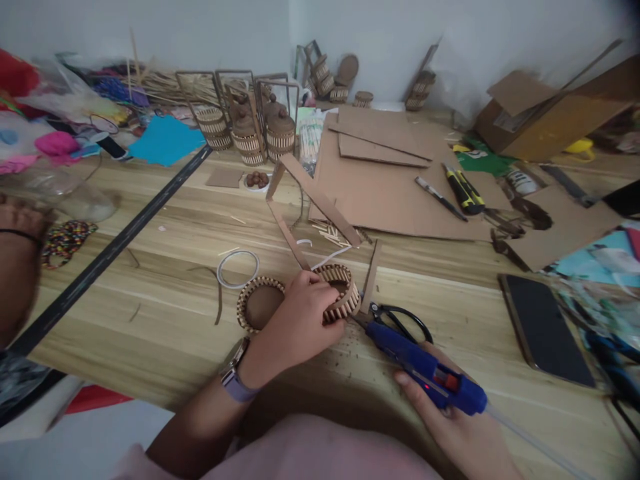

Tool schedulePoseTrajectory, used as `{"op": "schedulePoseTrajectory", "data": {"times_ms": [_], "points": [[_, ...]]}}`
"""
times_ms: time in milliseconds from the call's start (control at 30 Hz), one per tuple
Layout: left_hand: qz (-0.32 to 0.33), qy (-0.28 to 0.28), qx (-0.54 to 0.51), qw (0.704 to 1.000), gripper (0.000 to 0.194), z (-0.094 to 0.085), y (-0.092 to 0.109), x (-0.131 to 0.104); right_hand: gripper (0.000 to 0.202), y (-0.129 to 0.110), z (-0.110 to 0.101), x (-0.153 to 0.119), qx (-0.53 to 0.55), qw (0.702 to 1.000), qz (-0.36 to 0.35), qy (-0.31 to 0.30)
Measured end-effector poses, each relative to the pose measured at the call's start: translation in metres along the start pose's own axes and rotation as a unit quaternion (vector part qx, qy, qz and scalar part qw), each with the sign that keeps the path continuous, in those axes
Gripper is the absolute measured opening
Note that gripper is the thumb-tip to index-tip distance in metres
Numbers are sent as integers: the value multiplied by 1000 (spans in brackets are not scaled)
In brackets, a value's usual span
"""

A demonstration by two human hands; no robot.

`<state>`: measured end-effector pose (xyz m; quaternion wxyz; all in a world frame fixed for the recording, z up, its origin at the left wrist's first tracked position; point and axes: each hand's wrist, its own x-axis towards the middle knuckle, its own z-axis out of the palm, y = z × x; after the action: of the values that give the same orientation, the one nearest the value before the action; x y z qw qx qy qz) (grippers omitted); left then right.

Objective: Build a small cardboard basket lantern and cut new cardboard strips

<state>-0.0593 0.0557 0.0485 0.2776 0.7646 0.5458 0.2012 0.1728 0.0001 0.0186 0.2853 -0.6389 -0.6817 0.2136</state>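
My left hand (pixel 300 320), with a watch on its wrist, is closed on the rim of a small round basket (pixel 349 303) of striped sticks. My right hand (pixel 450 420) grips a blue hot glue gun (pixel 415 357); its red light is lit and its nozzle points at the basket's right side. A second round basket (pixel 263 307) with a brown bottom lies just left of the first, partly behind my left hand. A bent cardboard strip (pixel 320 200) rises behind the held basket. Black-handled scissors (pixel 405 320) lie under the glue gun's front.
Finished lidded baskets (pixel 245 137) with tall handles stand at the back left. Cardboard sheets (pixel 380 180) carry cutters (pixel 463 190). A phone (pixel 545 330) lies right; a white ring (pixel 238 269) lies left. Another person's arm (pixel 20 267) rests at the left edge, beyond a black strip (pixel 120 243).
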Motion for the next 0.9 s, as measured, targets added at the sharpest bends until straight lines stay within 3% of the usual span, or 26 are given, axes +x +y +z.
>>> {"op": "schedulePoseTrajectory", "data": {"times_ms": [133, 333, 433, 567, 700, 900], "points": [[2, 4, -6, 1000, 22, 0, 1, 0, 29, 5, -4, 3, 26, 999, -30, -34], [11, 5, -8, 1000, 17, 1, 2, -1, 38, 14, -9, -1, 91, 989, 118, -18], [15, 5, -6, 1000, 19, 2, 3, -2, 37, 6, -5, -3, 142, 981, 131, -32], [17, 0, -9, 1000, 20, 3, 4, -2, 37, -12, 3, -7, 184, 971, 152, 11], [17, 3, -10, 1000, 19, 5, 3, -3, 40, -16, 7, -7, 167, 976, 139, 11], [24, -4, -10, 1000, 19, 5, 3, -3, 45, -4, 7, -8, 96, 990, 102, 24]]}}
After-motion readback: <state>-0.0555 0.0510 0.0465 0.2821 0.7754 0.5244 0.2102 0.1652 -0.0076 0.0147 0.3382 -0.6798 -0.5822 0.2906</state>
